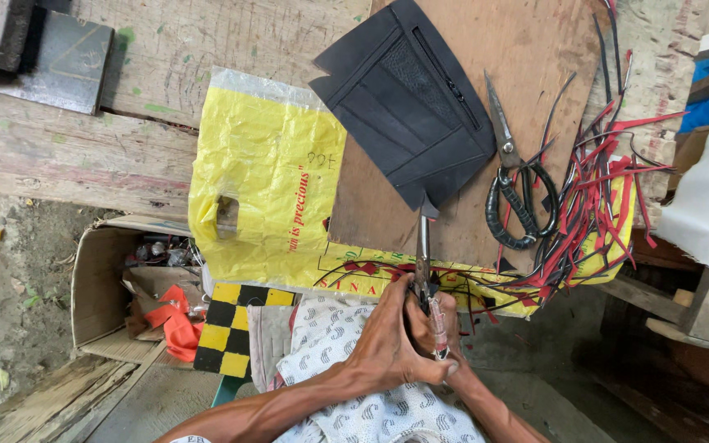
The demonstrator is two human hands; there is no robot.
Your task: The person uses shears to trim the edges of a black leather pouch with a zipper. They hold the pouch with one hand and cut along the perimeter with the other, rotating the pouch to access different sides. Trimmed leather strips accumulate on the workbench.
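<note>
While my left hand covers my right hand, both fingers clamped on knife, handle hidden, tip meeting black pouch.

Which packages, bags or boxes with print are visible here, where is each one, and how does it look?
Plastic bag: flat on the wooden bench, left of the brown board; yellow with red print, clear top edge, cut-out handle.
Cardboard box: on the ground below the bench, at left; brown, open, holding scraps.
Second printed yellow sheet: under the board's near edge, partly covered by red and black strips.
</note>
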